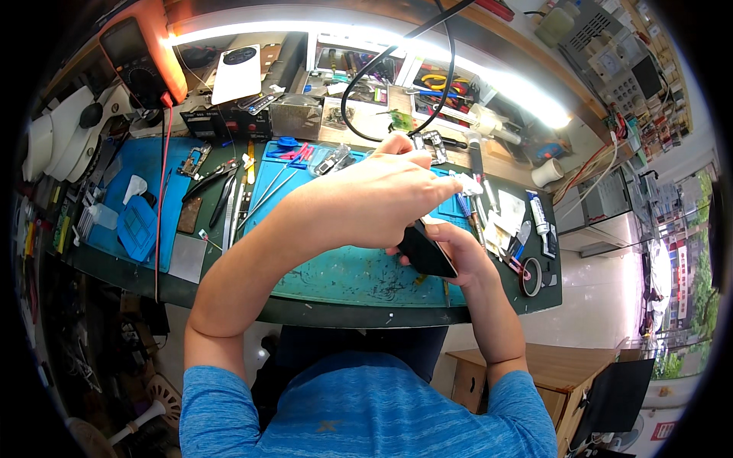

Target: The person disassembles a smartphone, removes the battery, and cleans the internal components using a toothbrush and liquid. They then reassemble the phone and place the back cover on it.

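My right hand [466,253] is wrapped round a dark smartphone [426,250], holding it tilted above the teal work mat [336,275]. Across the top of the phone reaches my left hand [393,183], its fingers curled in and apparently pinched together. Whatever those fingers hold is hidden from this view. Just beyond the left fingertips shows a crumpled white piece [469,185]; whether they touch it I cannot tell. Behind that hand a small circuit board [434,145] and clear plastic pieces [333,160] lie at the back of the mat.
Tweezers and pliers [221,198] lie left of the mat. An orange multimeter [141,57] stands back left, its red lead [162,206] hanging over the bench. A tape roll [531,276] and a white tube [540,221] sit at right. A black cable [345,107] loops overhead.
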A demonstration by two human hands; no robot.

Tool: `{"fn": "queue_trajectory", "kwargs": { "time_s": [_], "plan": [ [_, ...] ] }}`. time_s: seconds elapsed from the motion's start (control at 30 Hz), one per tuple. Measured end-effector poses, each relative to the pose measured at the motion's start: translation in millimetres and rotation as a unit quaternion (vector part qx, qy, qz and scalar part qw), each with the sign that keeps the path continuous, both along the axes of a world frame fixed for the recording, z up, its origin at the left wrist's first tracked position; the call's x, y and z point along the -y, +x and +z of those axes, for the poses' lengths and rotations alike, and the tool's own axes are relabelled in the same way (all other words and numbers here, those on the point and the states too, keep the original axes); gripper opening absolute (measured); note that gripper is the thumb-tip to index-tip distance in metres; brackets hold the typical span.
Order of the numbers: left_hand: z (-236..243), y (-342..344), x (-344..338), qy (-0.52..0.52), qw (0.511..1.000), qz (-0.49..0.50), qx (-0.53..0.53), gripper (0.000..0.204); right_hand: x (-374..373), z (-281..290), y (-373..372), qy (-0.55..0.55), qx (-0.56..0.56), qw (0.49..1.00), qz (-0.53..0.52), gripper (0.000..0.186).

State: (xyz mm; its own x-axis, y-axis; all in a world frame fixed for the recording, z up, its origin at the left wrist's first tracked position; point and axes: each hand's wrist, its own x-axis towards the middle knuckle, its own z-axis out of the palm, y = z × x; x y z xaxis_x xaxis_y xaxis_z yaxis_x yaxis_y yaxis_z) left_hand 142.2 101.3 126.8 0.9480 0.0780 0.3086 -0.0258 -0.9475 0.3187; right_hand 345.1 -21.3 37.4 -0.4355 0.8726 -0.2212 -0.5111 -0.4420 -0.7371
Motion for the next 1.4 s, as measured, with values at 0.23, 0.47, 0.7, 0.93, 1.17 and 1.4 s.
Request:
{"fn": "queue_trajectory", "kwargs": {
  "time_s": [0.23,0.47,0.7,0.93,1.17,1.4],
  "plan": [
    [-3,0,-1,-0.003,1.0,-0.002,0.012,0.062,2,0,-1,-0.014,0.0,1.0,-0.02,0.053],
    [0,1,-1,-0.001,1.0,-0.004,0.001,0.063,3,0,1,-0.006,0.012,1.0,-0.021,0.052],
    [0,1,-2,0.0,1.0,-0.004,-0.007,0.063,3,2,-4,-0.017,0.052,0.997,-0.057,0.057],
    [-2,1,-3,0.003,1.0,-0.002,-0.019,0.062,3,0,-3,-0.042,0.037,0.996,-0.064,0.056],
    [-7,2,-5,0.012,1.0,0.004,-0.011,0.062,6,-4,0,-0.054,0.02,0.996,-0.066,0.053],
    [7,5,-5,0.018,0.994,0.012,-0.108,0.065,3,-5,-2,-0.057,-0.005,0.996,-0.066,0.052]
  ]
}}
